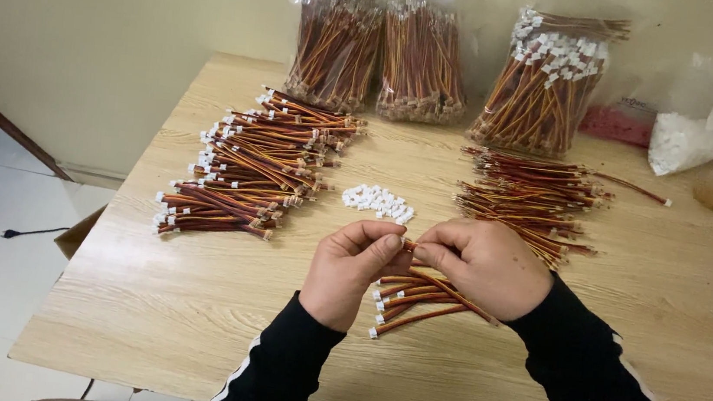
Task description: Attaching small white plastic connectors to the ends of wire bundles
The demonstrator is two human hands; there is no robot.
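Note:
My left hand [351, 270] and my right hand [485, 265] meet fingertip to fingertip above the wooden table [190, 298]. Both pinch one short red, orange and yellow wire lead [452, 295], which runs back under my right palm. What sits at the pinched tip is hidden by my fingers. Below my hands lies a small bunch of finished leads [407, 306] with white plugs on their left ends. A little heap of loose white plastic connectors [378, 203] lies just beyond my hands.
A big fanned pile of leads with white plugs [255, 169] lies to the left, another pile of leads [530, 204] to the right. Clear bags of wire bundles [379, 54] [547, 79] stand at the back, with a bag of white parts [680, 140] at far right.

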